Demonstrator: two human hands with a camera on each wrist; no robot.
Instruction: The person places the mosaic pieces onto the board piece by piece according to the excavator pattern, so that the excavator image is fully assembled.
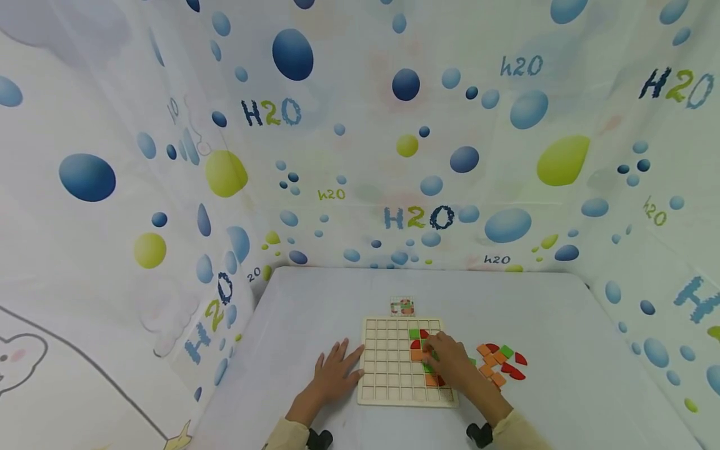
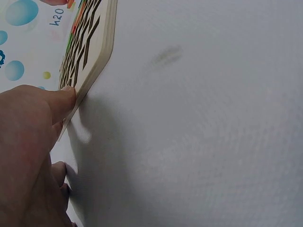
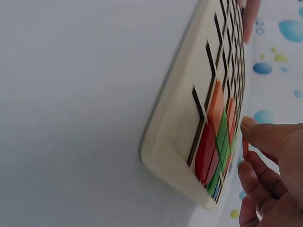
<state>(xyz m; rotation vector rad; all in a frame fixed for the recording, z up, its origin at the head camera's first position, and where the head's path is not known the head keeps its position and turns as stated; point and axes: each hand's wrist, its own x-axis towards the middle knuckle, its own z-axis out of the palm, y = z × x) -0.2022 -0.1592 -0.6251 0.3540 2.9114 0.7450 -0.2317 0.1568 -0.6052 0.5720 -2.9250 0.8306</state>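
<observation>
A wooden grid board (image 1: 388,369) lies on the white table, with green, red and orange pieces in cells toward its right side. My left hand (image 1: 335,378) rests spread at the board's left edge; in the left wrist view its thumb (image 2: 64,101) touches that edge. Over the right part of the board, my right hand (image 1: 450,361) pinches a small orange piece (image 3: 245,147) between thumb and fingers, just above the grid. The piece's full shape is hidden by the fingers. Some filled cells lie under the right hand in the head view.
Loose orange, red and green pieces, several of them, lie in a pile (image 1: 487,359) right of the board. Behind the board is a small patterned card (image 1: 402,305). A white cloth with blue and green spots (image 1: 405,145) hangs around the table (image 1: 315,300).
</observation>
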